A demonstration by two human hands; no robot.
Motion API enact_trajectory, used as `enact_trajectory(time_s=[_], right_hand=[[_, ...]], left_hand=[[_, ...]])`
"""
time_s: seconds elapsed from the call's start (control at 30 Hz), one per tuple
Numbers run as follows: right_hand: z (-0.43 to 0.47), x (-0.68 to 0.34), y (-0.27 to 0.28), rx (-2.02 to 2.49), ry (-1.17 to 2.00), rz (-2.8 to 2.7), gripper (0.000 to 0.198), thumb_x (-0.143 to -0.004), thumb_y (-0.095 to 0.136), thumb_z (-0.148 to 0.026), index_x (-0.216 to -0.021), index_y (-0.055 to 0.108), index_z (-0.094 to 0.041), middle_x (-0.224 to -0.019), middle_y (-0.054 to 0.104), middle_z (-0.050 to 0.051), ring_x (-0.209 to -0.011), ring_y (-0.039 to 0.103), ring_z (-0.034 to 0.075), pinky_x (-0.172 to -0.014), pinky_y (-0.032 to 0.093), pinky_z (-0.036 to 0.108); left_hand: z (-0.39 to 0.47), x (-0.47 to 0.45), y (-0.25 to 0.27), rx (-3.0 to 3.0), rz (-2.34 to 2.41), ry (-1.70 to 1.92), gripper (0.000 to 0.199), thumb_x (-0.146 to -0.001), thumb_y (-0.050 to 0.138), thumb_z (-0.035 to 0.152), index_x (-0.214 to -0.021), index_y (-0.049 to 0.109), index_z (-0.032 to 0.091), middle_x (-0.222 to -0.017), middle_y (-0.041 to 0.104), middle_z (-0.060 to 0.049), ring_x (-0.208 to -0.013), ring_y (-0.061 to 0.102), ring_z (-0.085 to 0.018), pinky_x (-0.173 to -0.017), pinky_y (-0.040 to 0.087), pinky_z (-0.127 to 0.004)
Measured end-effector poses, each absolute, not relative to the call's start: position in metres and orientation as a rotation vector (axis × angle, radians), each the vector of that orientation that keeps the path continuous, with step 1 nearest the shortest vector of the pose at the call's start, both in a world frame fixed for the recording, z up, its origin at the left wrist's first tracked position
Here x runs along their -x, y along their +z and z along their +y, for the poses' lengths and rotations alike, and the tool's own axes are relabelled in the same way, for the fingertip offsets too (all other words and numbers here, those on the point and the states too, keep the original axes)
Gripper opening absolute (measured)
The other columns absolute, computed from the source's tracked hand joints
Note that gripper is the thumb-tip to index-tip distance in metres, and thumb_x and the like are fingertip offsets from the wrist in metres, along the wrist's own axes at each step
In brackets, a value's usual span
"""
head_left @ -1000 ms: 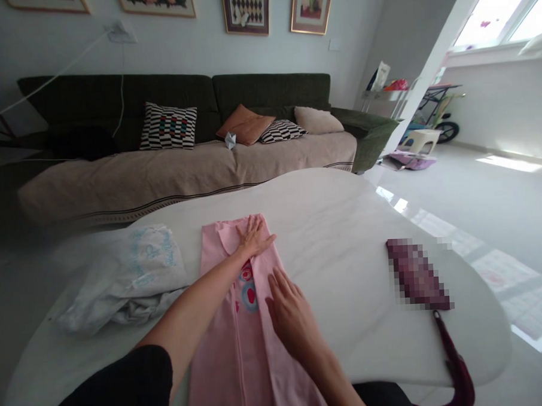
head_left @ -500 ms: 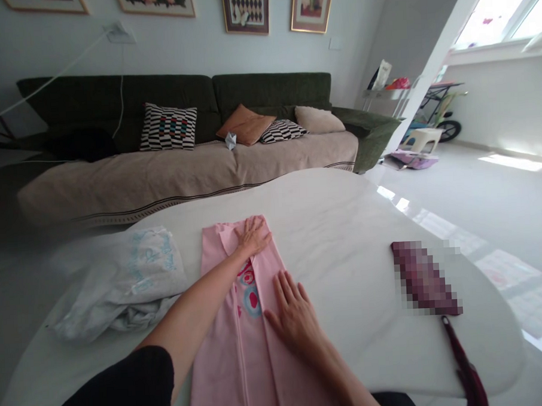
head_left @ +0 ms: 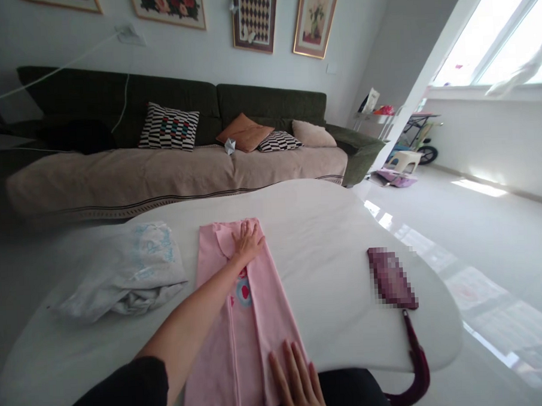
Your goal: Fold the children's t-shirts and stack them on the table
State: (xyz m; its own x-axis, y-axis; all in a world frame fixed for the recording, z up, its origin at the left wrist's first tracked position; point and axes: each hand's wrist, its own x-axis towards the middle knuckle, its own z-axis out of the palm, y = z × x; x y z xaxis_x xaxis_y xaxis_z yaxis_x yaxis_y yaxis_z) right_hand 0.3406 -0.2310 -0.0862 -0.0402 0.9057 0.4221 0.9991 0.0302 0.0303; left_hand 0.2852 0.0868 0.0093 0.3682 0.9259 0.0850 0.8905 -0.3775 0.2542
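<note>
A pink garment (head_left: 276, 310) lies on the white table, its two sides folded in toward the middle. Between the folds shows a strip with a red and light-blue print. My left hand (head_left: 248, 243) rests flat on its far end with fingers spread. Near the close edge, my right hand (head_left: 299, 384) lies flat on the right-hand fold, fingers stretched out, cut off by the bottom of the view. Neither hand grips anything. To the left of the garment lies a crumpled grey-white cloth (head_left: 143, 262) with light-blue lettering.
The table (head_left: 338, 308) has a rounded edge. On its right is a pixelated dark red item (head_left: 391, 278), with a dark red hooked handle (head_left: 419, 367) beside it. Behind stands a green sofa (head_left: 271, 101) with a beige cover and cushions.
My right hand has slid toward me along the right fold, from the garment's middle to its near end. My left hand stays at the far end. The view has shifted.
</note>
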Motion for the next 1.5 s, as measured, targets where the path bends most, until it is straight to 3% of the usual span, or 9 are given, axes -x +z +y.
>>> enact_trajectory(time_s=[0.13, 0.3, 0.43, 0.53, 0.63, 1.03, 1.17, 1.3, 1.5], right_hand=[[-0.23, -0.345, -0.077, 1.918, -0.531, -2.089, 0.07, -0.077, 0.038, -0.013, -0.14, 0.01, -0.027, -0.135, 0.039, 0.006, -0.124, 0.035, 0.025, -0.094, 0.037, 0.041], [-0.235, -0.338, -0.051, 1.958, -0.549, -2.157, 0.074, -0.073, 0.034, -0.002, -0.14, 0.013, -0.025, -0.142, 0.027, 0.004, -0.129, 0.026, 0.022, -0.097, 0.035, 0.038], [-0.237, -0.327, -0.038, 1.99, -0.503, -2.156, 0.073, -0.073, 0.033, 0.001, -0.139, 0.015, -0.026, -0.143, 0.024, 0.002, -0.131, 0.022, 0.021, -0.099, 0.032, 0.037], [-0.238, -0.321, -0.035, 2.022, -0.433, -2.158, 0.073, -0.074, 0.033, 0.002, -0.139, 0.017, -0.026, -0.143, 0.025, 0.003, -0.13, 0.023, 0.022, -0.099, 0.032, 0.039], [-0.238, -0.316, -0.033, 2.079, -0.355, -2.142, 0.073, -0.073, 0.031, 0.004, -0.138, 0.018, -0.026, -0.143, 0.026, 0.004, -0.13, 0.023, 0.022, -0.099, 0.032, 0.041], [-0.243, -0.304, -0.007, 2.096, 0.137, -2.148, 0.078, -0.064, 0.034, 0.005, -0.137, 0.026, -0.022, -0.143, 0.026, 0.009, -0.133, 0.014, 0.022, -0.099, 0.031, 0.041], [-0.246, -0.314, -0.013, 1.884, 0.273, -2.146, 0.067, -0.069, 0.035, -0.001, -0.134, 0.034, -0.018, -0.14, 0.031, 0.007, -0.132, 0.017, 0.018, -0.103, 0.029, 0.037], [-0.25, -0.315, -0.027, 1.775, 0.209, -2.106, 0.059, -0.076, 0.03, -0.003, -0.133, 0.036, -0.018, -0.138, 0.036, 0.005, -0.131, 0.021, 0.016, -0.104, 0.029, 0.035], [-0.246, -0.3, -0.039, 1.887, 0.071, -2.026, 0.071, -0.071, 0.023, 0.005, -0.135, 0.027, -0.025, -0.142, 0.026, -0.001, -0.132, 0.012, 0.017, -0.101, 0.034, 0.037]], left_hand=[[-0.001, -0.249, 0.018, -2.484, 1.629, 0.429, 0.062, -0.086, 0.031, 0.046, -0.138, 0.021, 0.014, -0.146, 0.013, -0.013, -0.133, 0.007, -0.03, -0.101, 0.019, -0.056], [-0.131, -0.158, 0.003, -2.534, 1.493, 0.37, 0.071, -0.081, 0.037, 0.053, -0.139, 0.014, 0.019, -0.146, 0.014, -0.01, -0.134, 0.007, -0.028, -0.102, 0.02, -0.054], [-0.187, -0.109, -0.01, -2.636, 1.376, 0.104, 0.082, -0.072, 0.057, 0.038, -0.139, 0.012, 0.026, -0.147, 0.01, -0.006, -0.134, 0.007, -0.029, -0.102, 0.018, -0.055], [-0.196, -0.098, -0.012, -2.729, 1.345, 0.028, 0.076, -0.073, 0.049, 0.015, -0.138, 0.013, 0.031, -0.147, 0.01, -0.001, -0.134, 0.006, -0.024, -0.104, 0.017, -0.051], [-0.196, -0.097, -0.011, -2.771, 1.323, 0.059, 0.076, -0.072, 0.041, 0.004, -0.137, 0.014, 0.033, -0.147, 0.011, 0.002, -0.134, 0.007, -0.02, -0.105, 0.018, -0.047], [-0.201, -0.075, 0.0, -2.688, 1.354, -0.008, 0.082, -0.066, 0.032, -0.003, -0.136, 0.015, 0.036, -0.146, 0.011, 0.005, -0.134, 0.007, -0.019, -0.105, 0.015, -0.051], [-0.2, -0.065, -0.005, -2.665, 1.401, 0.012, 0.085, -0.064, 0.031, -0.005, -0.135, 0.013, 0.038, -0.146, 0.011, 0.006, -0.134, 0.007, -0.019, -0.103, 0.013, -0.056], [-0.198, -0.059, -0.012, -2.643, 1.392, 0.042, 0.089, -0.06, 0.031, -0.006, -0.135, 0.013, 0.039, -0.146, 0.012, 0.007, -0.134, 0.008, -0.019, -0.104, 0.014, -0.055], [-0.198, -0.058, -0.018, -2.643, 1.408, 0.099, 0.09, -0.059, 0.032, -0.006, -0.134, 0.016, 0.04, -0.145, 0.014, 0.007, -0.134, 0.011, -0.019, -0.104, 0.014, -0.055]])
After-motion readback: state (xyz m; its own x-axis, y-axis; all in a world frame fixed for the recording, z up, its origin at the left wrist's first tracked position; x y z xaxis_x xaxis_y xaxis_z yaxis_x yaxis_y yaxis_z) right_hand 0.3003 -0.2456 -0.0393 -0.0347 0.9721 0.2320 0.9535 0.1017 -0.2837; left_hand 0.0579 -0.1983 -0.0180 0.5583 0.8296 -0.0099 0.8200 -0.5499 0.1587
